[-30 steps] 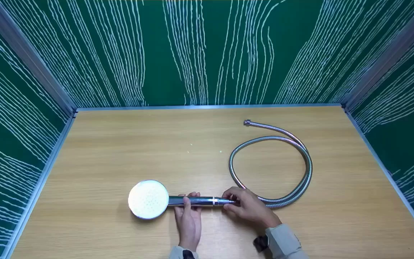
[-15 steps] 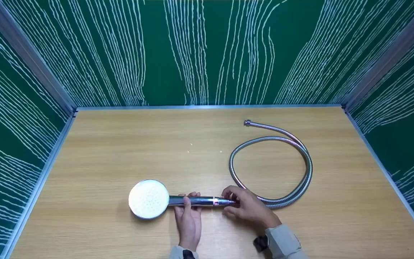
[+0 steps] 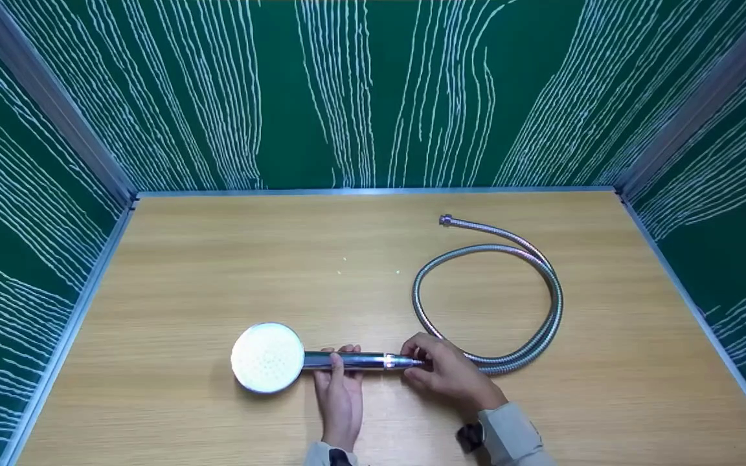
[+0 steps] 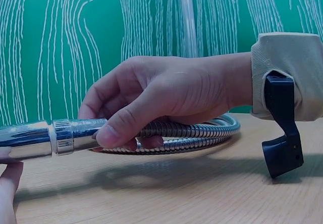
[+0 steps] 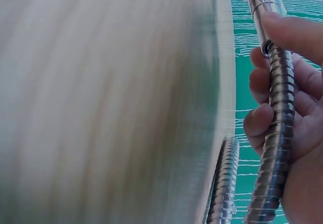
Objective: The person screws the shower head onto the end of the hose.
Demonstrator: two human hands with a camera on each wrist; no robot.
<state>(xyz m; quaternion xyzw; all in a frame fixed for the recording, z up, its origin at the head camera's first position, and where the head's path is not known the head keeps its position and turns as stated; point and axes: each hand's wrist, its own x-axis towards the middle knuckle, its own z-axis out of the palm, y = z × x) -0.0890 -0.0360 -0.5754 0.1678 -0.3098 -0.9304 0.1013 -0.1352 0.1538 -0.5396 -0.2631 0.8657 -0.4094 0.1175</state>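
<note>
A shower head [image 3: 267, 358] with a round pale face and a chrome handle lies sideways over the table, its face up. My left hand [image 3: 340, 401] grips the handle from below, thumb on top. At the handle's right end, my right hand [image 3: 454, 372] pinches the conical metal connector [image 4: 86, 133] of a shower hose between thumb and fingers. In the right wrist view the ribbed metal hose [image 5: 277, 128] runs from that connector across the palm. The connector meets the handle end at a ringed collar [image 4: 63, 137]; the thread inside is hidden.
The rest of the hose [image 3: 557, 298] lies coiled on the wooden table [image 3: 250, 259], its free end nut [image 3: 445, 221] towards the back. Green walls with white streaks [image 3: 386, 97] enclose the table on the back and sides. Tiny white specks [image 3: 339, 272] dot the tabletop.
The right hand's fingers shift slightly at the connector, and the thumb appears to come back closer to it. The left hand, shower head and coil stay in place.
</note>
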